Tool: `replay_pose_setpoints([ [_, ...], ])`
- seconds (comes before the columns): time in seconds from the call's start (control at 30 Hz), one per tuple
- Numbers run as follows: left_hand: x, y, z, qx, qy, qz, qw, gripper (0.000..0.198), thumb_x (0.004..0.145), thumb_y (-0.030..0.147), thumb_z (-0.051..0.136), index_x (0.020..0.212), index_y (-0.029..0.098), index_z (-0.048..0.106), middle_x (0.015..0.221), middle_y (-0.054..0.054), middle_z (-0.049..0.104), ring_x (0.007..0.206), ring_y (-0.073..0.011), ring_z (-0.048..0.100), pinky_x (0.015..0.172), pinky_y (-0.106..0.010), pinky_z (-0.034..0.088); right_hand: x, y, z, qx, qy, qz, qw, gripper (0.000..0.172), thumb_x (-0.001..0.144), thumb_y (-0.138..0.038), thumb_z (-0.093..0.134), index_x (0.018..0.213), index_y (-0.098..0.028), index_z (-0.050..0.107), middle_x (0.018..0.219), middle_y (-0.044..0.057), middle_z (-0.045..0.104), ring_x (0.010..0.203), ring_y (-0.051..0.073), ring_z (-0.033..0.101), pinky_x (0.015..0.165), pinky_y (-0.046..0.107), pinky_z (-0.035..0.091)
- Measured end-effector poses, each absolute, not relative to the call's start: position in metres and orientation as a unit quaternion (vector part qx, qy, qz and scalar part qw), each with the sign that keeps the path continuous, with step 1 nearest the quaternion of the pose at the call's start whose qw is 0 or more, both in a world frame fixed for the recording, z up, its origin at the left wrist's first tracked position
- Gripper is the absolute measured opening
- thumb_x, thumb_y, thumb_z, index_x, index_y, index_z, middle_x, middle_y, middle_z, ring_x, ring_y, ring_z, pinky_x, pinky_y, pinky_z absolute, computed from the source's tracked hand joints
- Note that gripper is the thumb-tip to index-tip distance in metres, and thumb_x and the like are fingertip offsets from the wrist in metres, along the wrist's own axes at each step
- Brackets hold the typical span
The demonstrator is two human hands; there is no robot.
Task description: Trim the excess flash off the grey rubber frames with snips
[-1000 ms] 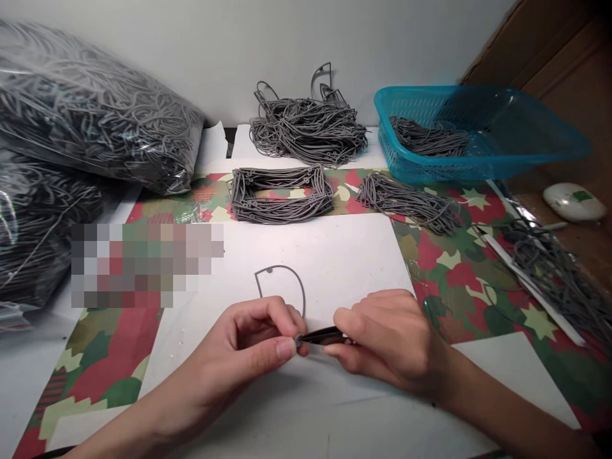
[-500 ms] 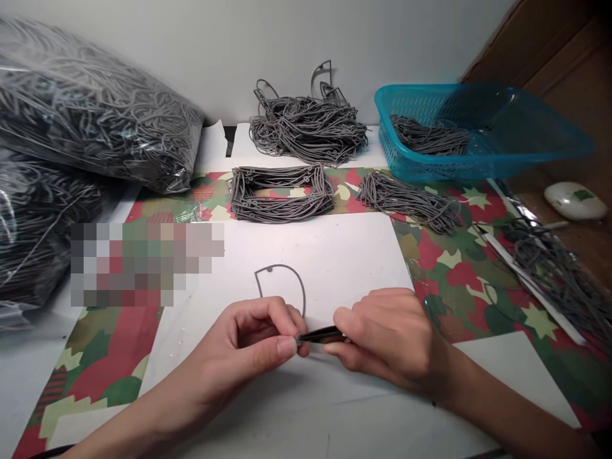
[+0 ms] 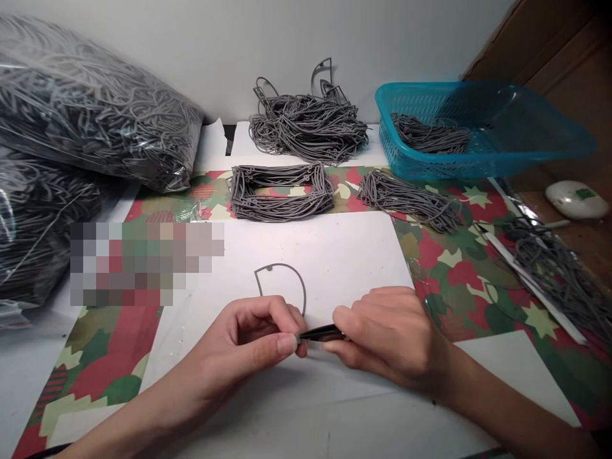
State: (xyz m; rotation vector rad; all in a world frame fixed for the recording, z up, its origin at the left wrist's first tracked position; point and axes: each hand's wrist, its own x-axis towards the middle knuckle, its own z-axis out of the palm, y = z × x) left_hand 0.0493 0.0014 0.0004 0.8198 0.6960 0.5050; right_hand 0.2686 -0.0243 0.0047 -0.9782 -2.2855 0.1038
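Note:
A thin grey rubber loop [image 3: 282, 280], flat on one side and curved on the other, rises from the white sheet [image 3: 335, 255] in front of me. My left hand [image 3: 253, 341] pinches its lower end between thumb and fingers. My right hand [image 3: 387, 335] is closed on a black pair of tweezers [image 3: 318, 333] whose tip meets the loop right at my left fingertips. Both hands rest low over the white sheet.
Neat and tangled piles of the same grey loops [image 3: 282, 191] lie at the back, one more pile [image 3: 408, 201] to the right. A teal basket [image 3: 478, 127] holds several. Large clear bags of loops [image 3: 90, 127] fill the left. Loose strands [image 3: 549, 268] lie far right.
Almost nothing: both hands keep their grip, and the tweezers' tip stays at the loop's end with only slight shifts.

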Motion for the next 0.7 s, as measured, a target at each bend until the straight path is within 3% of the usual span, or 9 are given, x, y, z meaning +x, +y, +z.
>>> replay_pose_setpoints([
  [0.7, 0.0502, 0.0035, 0.0047, 0.403, 0.346, 0.212, 0.820, 0.020, 0.081, 0.039, 0.071, 0.072, 0.022, 0.068, 0.068, 0.003, 0.059, 0.073, -0.0142, 0.050, 0.069, -0.023, 0.036, 0.2685, -0.0247, 0.0055, -0.378, -0.869, 0.043, 0.317, 0.036, 0.101, -0.032, 0.039, 0.077, -0.015, 0.061, 0.049, -0.006, 0.042, 0.043, 0.009, 0.033, 0.044, 0.026, 0.025],
])
